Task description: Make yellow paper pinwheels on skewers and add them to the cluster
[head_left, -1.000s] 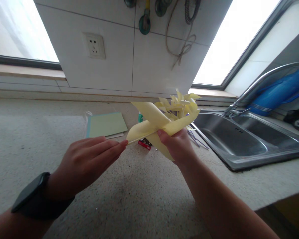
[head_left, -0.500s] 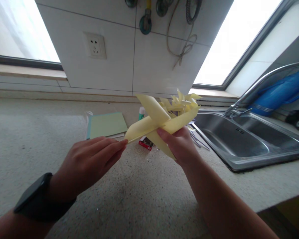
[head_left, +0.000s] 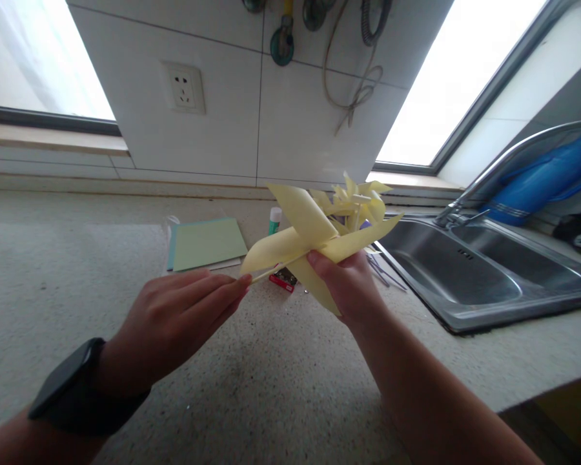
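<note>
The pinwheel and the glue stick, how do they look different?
The pinwheel is pale yellow; the glue stick is white and green. The pinwheel has wide, curled blades; the glue stick is a narrow tube. The left hand and right hand hold the pinwheel, while the glue stick stands on the counter.

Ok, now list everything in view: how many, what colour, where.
Pinwheel: one, yellow, centre
Stick: one, pale, along the pinwheel
Paper shapes: count unclear, yellow, behind the pinwheel
Counter: one, pale, below
Glue stick: one, white and green, counter
Box: one, red, counter
Paper sheets: several, green and blue, counter's left
Sink: one, silver, right
Thin rods: several, purplish, beside the sink
Faucet: one, silver, sink
Bundle: one, blue, far right
Socket: one, white, wall
Cord: one, beige, wall
Pipe fittings: several, greenish, wall top
Windows: two, white, left and right
Watch: one, black, left wrist
Left hand: one, gripping the stick
Right hand: one, gripping the pinwheel
</note>
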Tool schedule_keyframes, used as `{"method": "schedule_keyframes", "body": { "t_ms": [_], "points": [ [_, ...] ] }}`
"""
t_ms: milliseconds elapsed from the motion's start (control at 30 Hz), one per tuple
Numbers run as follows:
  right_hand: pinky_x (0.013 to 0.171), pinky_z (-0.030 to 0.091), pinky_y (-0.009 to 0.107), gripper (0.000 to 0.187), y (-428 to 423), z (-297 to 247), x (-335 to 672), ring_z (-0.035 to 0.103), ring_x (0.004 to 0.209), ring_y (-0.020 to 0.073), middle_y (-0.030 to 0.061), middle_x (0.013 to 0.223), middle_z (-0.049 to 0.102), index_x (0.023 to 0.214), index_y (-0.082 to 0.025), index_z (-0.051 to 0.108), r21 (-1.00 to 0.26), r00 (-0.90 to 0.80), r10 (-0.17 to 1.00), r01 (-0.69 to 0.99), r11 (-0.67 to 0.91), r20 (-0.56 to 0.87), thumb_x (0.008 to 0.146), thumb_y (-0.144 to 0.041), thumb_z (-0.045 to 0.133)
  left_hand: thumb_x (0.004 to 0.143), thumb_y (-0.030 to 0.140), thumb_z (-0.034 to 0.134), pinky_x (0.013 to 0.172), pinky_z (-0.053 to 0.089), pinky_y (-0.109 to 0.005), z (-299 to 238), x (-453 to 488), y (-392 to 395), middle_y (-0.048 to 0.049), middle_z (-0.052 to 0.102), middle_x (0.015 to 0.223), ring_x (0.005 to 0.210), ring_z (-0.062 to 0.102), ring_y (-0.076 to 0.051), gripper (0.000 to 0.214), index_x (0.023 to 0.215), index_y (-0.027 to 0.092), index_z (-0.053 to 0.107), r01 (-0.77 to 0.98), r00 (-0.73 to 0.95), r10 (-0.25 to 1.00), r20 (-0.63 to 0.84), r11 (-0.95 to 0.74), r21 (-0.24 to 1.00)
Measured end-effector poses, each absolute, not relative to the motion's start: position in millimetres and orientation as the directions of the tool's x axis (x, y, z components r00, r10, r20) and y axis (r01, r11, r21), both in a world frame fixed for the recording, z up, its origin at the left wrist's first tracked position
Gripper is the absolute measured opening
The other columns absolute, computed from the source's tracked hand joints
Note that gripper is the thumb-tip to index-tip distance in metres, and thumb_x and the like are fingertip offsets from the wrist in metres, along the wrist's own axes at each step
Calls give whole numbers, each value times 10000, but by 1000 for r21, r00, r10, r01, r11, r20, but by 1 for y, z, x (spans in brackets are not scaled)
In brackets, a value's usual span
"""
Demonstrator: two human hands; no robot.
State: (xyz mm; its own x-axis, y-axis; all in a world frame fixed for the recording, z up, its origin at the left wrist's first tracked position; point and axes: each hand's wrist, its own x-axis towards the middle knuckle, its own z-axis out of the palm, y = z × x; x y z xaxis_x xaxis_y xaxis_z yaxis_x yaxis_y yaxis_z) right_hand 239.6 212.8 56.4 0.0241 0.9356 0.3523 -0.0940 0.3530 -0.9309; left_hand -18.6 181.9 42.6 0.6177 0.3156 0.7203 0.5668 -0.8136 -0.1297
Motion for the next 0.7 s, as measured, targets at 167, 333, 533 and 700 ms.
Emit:
{"method": "schedule_keyframes", "body": {
  "t_ms": [167,333,533,700],
  "points": [
    [750,587,388,224,210,57,237,645,798,203,32,868,693,904,-211,710,-925,35,929,-89,369,368,699,-280,768,1001,195,631,600,542,-307,43,-16,182,-50,771,974,764,716,-167,199,1189,134,649,537,631,297,717,-834,-127],
    [810,594,405,232,210,58,237,656,849,215,35,910,702,926,-222,707,-923,37,928,-95,373,371,714,-291,773,988,194,650,611,540,-299,42,-16,183,-49,774,973,774,723,-165,199,1180,140,657,549,621,301,724,-826,-127],
    [889,599,442,357,211,60,240,699,943,256,55,998,750,1041,-224,727,-941,-29,947,-128,314,320,734,-381,820,981,198,660,683,571,-298,43,-18,183,-50,788,1056,816,739,-160,218,1196,160,667,602,571,323,755,-790,-116],
    [844,589,435,324,215,61,243,703,910,266,80,974,747,996,-212,725,-949,-61,955,-148,279,290,777,-449,719,990,205,643,709,578,-305,43,-20,184,-44,788,1062,823,739,-161,240,1227,168,653,625,550,361,753,-776,-85]
  ]
}}
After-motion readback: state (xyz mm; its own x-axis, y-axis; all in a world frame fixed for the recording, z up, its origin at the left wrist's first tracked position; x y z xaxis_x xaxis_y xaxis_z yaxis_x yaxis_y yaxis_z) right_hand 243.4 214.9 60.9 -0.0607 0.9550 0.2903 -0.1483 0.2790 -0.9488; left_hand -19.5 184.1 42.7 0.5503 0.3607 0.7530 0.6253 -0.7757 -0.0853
